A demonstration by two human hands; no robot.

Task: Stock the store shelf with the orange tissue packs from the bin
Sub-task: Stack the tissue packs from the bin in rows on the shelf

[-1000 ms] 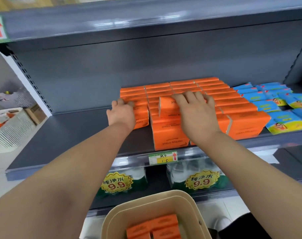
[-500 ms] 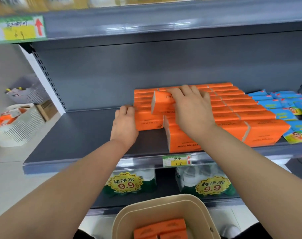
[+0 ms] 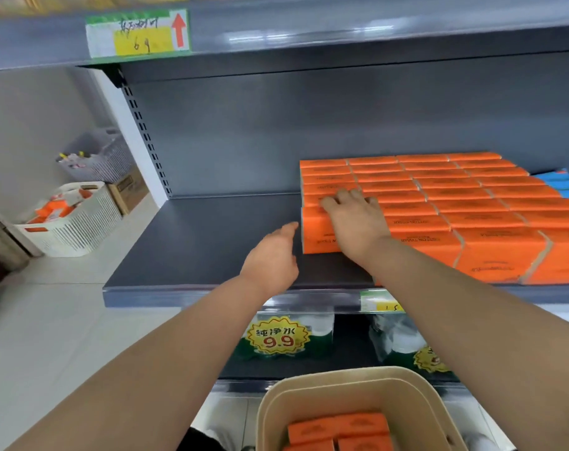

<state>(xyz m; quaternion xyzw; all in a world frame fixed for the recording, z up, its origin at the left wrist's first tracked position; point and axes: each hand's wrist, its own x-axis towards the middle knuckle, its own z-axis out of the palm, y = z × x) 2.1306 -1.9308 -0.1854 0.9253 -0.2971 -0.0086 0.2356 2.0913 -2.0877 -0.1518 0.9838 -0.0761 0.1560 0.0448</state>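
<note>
Currently the right hand lies palm-down on the front-left orange rectangular tissue pack of the block on the dark grey metal shelf. Its fingers are released and spread flat across the pack's top, grasping nothing. Left of those fingers, the left hand hovers with straight, released fingers just beside the pack's left end; contact cannot be told. Below both hands, more orange packs lie in the beige plastic bin. Far right of the fingers sit blue packets.
</note>
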